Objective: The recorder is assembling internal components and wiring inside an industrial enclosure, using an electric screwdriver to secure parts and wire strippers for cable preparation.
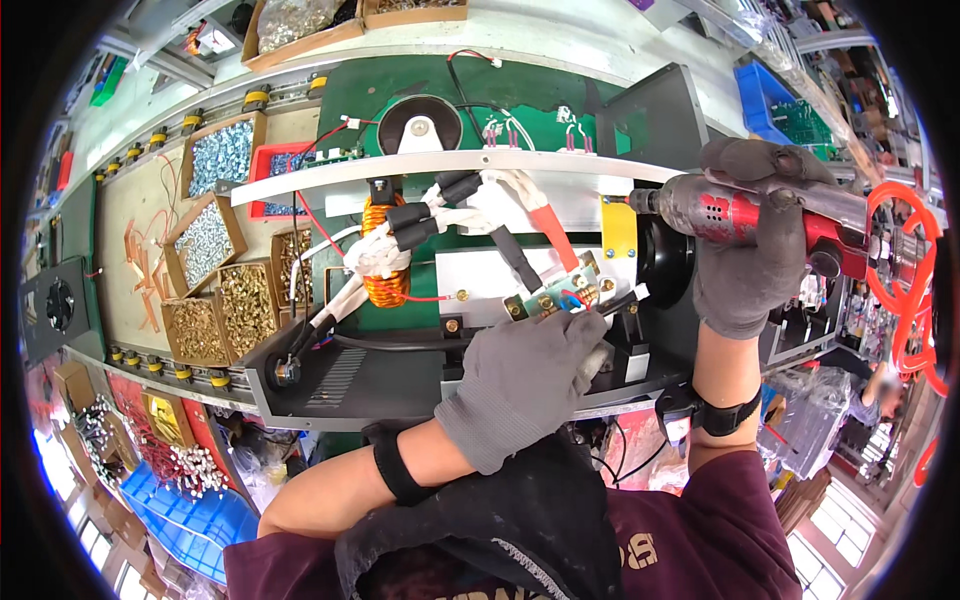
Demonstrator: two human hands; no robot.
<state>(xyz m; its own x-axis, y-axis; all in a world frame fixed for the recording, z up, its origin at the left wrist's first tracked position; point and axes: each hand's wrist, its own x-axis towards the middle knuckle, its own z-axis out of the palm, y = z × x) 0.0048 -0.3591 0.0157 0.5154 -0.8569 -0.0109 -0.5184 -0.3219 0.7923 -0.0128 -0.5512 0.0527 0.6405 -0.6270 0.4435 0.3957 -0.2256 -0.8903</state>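
My right hand (755, 235), in a grey glove, is wrapped round a red and grey pneumatic screwdriver (715, 212). Its bit points left, at the upper end of a yellow plate (620, 232) inside a black metal chassis (330, 385). My left hand (525, 385), gloved too, reaches over the chassis's near edge. Its fingers are curled at the lower edge of a small green circuit board (550, 297); what they pinch is hidden. Close to the fingertips, a black lead ends in a white connector (641, 292). Left of the board sits a copper-wound coil (386, 250) with white-sleeved leads.
Boxes of silver screws (205, 240) and brass-coloured fasteners (248, 310) stand at the left, beside a red bin (275, 170). A metal strip (450, 162) spans the chassis. An orange air hose (905, 290) hangs at the right. A blue bin (770, 105) stands at the far right.
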